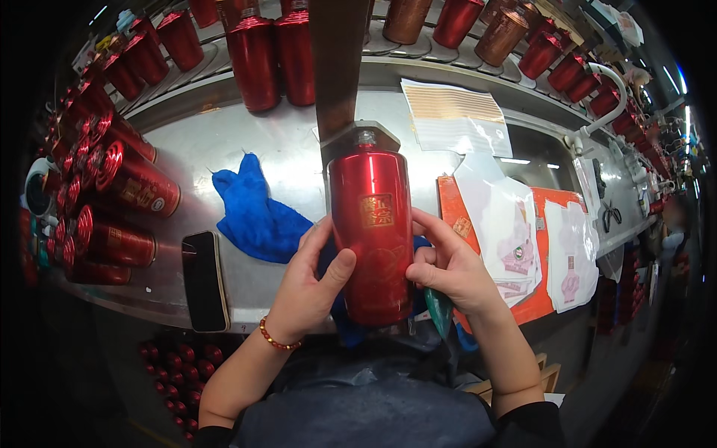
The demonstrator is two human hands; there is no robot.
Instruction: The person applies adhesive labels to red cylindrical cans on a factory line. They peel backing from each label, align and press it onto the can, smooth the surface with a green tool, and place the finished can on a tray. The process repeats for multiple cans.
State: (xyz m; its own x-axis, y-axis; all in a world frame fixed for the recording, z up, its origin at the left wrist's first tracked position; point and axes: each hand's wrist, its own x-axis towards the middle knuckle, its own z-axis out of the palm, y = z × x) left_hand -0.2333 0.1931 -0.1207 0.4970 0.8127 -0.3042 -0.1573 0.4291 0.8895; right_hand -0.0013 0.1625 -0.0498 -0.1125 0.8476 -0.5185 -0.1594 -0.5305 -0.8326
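Observation:
Between my two hands is a glossy red bottle (371, 239) with a gold square emblem and a bare, pale neck at its top. My left hand (317, 261) presses on its left side, thumb across the front. On the right side my right hand (450, 261) grips it with bent fingers and thumb. A blue cloth (261, 213) lies crumpled to the left, and more blue cloth shows behind the bottle. Beyond my left hand a black-screened phone (204, 281) rests near the table's front edge. Part of a green pointed object (439, 310) shows below my right hand.
Red bottles (138, 183) lie stacked on the left. More red and copper bottles (295, 56) stand along the back conveyor (213, 56). A metal post (334, 75) rises mid-table. White printed sheets (497, 216) lie on an orange board (539, 302) at right, near scissors (611, 215).

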